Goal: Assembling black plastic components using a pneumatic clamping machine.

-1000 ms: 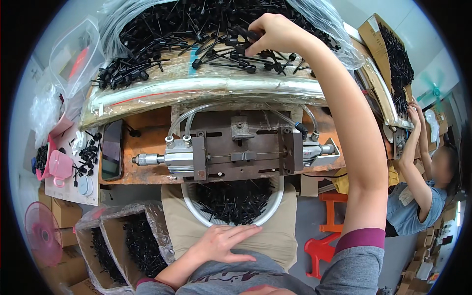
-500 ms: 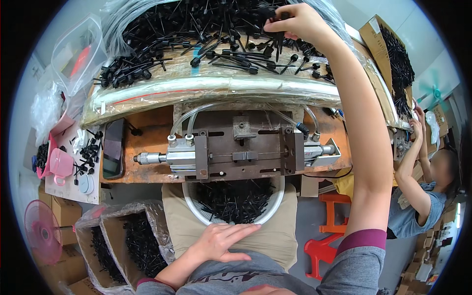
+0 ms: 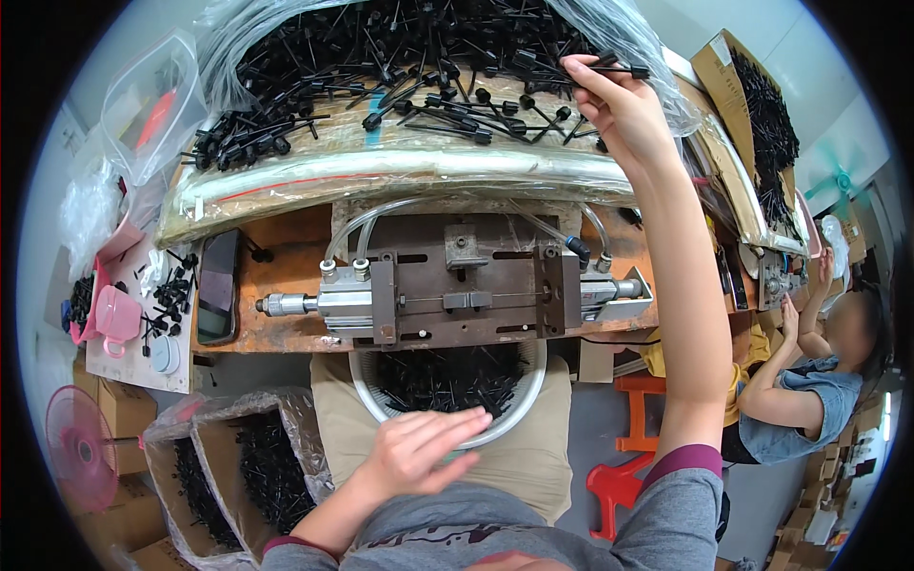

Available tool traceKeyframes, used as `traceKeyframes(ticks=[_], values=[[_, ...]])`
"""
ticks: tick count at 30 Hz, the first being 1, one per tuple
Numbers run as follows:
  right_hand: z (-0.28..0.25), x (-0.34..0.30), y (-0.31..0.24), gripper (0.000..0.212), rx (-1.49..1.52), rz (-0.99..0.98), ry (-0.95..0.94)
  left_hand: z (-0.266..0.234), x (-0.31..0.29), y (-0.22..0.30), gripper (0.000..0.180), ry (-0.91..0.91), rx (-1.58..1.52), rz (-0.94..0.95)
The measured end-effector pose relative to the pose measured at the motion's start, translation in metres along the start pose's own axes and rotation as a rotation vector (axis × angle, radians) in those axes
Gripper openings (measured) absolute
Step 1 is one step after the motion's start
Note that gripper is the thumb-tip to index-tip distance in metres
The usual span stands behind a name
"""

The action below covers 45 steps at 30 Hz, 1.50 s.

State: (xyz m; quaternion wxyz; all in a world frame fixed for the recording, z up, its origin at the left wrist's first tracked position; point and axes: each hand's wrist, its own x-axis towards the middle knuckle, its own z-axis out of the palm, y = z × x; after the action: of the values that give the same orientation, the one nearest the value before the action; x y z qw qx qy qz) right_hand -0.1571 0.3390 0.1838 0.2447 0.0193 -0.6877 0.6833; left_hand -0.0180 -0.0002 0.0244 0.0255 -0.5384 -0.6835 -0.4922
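Observation:
My right hand (image 3: 624, 112) is raised at the far right of the heap, its fingers closed on a few black stemmed parts (image 3: 624, 69) with thick heads. Below it spreads a heap of the same black parts (image 3: 457, 105) on a plastic-covered surface. My left hand (image 3: 419, 452) is at the near rim of a round white basket (image 3: 541, 400) on my lap, fingers stretched out and holding nothing. Inside the basket lie many black parts (image 3: 447, 376). Between heap and basket stands a dark metal fixture (image 3: 466, 319) with a small grey clamp block (image 3: 466, 301) at its middle.
Pneumatic cylinders (image 3: 347, 309) with clear hoses flank the fixture. A phone (image 3: 219, 285) lies at its left. Lined cartons (image 3: 276, 466) of black parts stand lower left, orange and red stools (image 3: 614, 490) at right. A co-worker (image 3: 800, 390) sits at far right.
My right hand has shifted right and slightly nearer, turning so the black parts point sideways. My left hand's fingers have lifted and moved a little over the basket rim.

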Motion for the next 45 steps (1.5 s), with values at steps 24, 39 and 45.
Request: traceKeyframes(ticks=[24, 39, 45], values=[[0.040, -0.240, 0.014, 0.009, 0.014, 0.156, 0.184, -0.049, 0.052, 0.030, 0.041, 0.112, -0.192, -0.367], [0.049, -0.258, 0.028, 0.017, -0.128, -0.093, 0.364, 0.006, 0.066, -0.012, 0.028, 0.041, 0.614, -0.126], [0.047, -0.262, 0.033, 0.016, -0.250, -0.204, 0.303, 0.000, 0.071, -0.013, 0.025, 0.017, 0.585, -0.166]])
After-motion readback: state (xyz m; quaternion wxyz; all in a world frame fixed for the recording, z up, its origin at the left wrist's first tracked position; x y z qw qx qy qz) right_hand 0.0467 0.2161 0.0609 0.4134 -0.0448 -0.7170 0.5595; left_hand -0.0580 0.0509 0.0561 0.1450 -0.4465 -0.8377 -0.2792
